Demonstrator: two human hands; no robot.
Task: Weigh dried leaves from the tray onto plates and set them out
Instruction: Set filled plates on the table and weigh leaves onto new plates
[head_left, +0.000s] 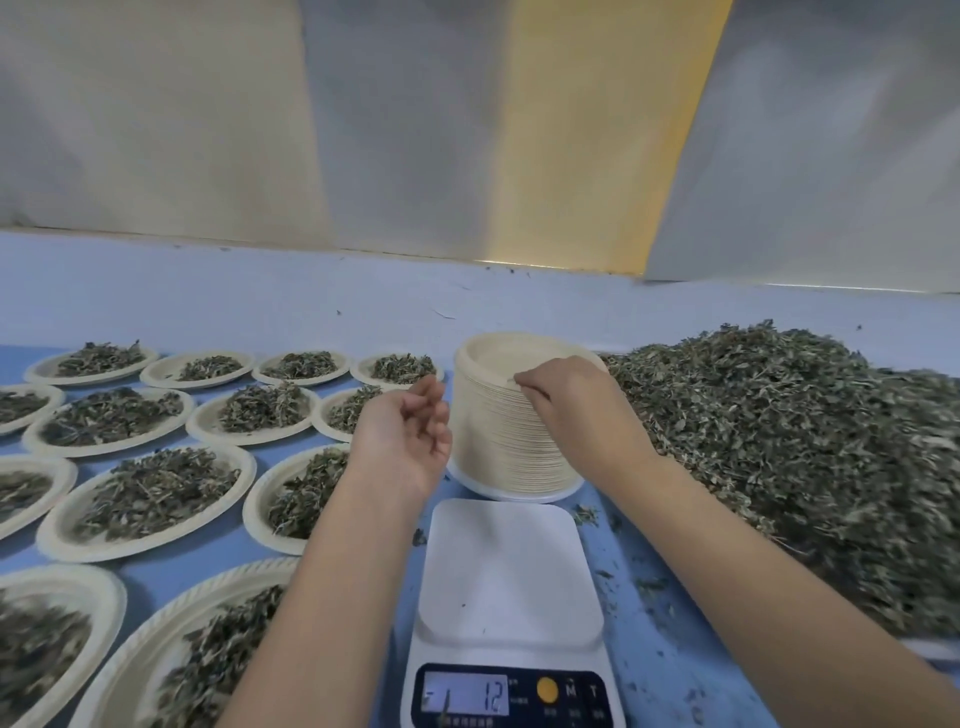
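Many filled plates (156, 493) are set out across the left of the bench (618, 597). The scale (509, 571), at the front edge, is bare (its display seems to read minus 12). Behind it, the top plate (498, 358) of the stack (498, 447) is pinched at its rim by the right hand (566, 395). The left hand (402, 441) is loosely curled, gripping nothing. Most leaves (779, 441), heaped at the right, are yet to be weighed.

- Left hand (400, 441): bare, no glove.
- Left forearm (322, 597): bare as far as the view shows.
- Right hand (576, 410): bare.
- Right forearm (753, 571): bare likewise.
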